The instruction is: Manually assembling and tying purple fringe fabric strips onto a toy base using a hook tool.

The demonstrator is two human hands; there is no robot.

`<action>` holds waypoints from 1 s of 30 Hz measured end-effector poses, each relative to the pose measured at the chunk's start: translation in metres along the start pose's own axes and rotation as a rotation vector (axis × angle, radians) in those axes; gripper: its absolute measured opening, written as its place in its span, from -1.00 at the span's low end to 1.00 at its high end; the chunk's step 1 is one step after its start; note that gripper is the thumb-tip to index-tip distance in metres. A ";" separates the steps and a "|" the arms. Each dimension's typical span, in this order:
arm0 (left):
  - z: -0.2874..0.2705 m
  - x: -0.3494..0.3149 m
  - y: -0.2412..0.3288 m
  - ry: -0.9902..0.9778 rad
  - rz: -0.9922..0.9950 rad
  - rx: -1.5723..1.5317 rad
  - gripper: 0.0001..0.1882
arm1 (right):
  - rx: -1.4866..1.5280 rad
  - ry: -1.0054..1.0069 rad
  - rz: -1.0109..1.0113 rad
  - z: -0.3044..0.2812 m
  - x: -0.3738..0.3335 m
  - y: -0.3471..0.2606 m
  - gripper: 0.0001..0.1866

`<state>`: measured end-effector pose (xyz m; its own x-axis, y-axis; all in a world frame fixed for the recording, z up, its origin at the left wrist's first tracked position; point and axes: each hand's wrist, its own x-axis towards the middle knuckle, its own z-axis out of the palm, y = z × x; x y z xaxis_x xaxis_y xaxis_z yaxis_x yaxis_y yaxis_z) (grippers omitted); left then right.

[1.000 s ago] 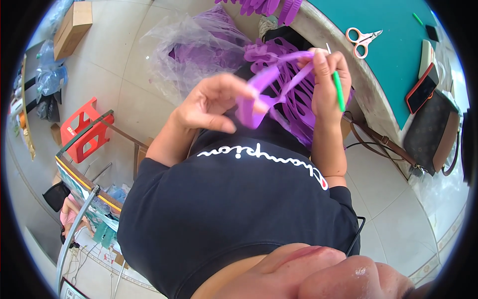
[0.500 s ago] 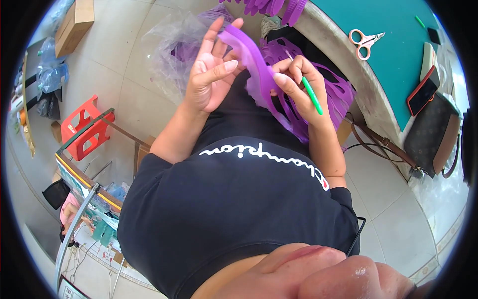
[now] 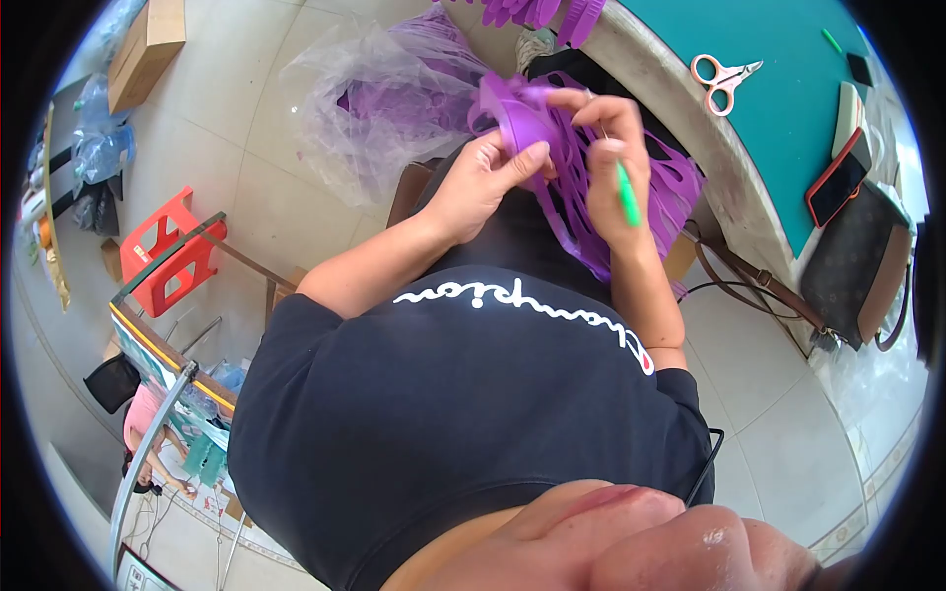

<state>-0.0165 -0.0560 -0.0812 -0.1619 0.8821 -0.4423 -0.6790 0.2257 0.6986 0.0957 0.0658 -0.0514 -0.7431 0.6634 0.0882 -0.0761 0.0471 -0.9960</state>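
Far left on the floor: red stool (image 3: 168,251). Further right, clear plastic bag (image 3: 379,94) with purple pieces inside. Left hand (image 3: 483,182) closed around a purple strip (image 3: 527,118), thumb pressed against it, held above the lap. Right hand (image 3: 606,148) pinched the same strip from above and also clasped a green pen (image 3: 625,195). More purple strips (image 3: 670,187) draped under both hands. On the green desk (image 3: 788,59) at right: scissors (image 3: 722,76), phone (image 3: 838,177). Brown bag (image 3: 852,271) sat beside it.
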 end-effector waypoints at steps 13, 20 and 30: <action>0.016 -0.004 0.014 0.156 0.063 -0.107 -0.72 | 0.208 0.104 0.191 -0.011 -0.035 0.002 -0.88; 0.018 -0.006 0.013 0.161 0.053 -0.189 -0.80 | 0.176 0.118 0.165 -0.003 -0.037 0.003 -0.89; 0.017 -0.006 0.012 0.152 0.150 -0.104 -0.81 | -0.069 0.099 0.097 -0.006 -0.036 0.007 -0.92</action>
<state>-0.0117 -0.0520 -0.0608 -0.3674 0.8284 -0.4228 -0.7079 0.0458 0.7048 0.1259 0.0463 -0.0618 -0.6756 0.7372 -0.0075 0.0413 0.0278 -0.9988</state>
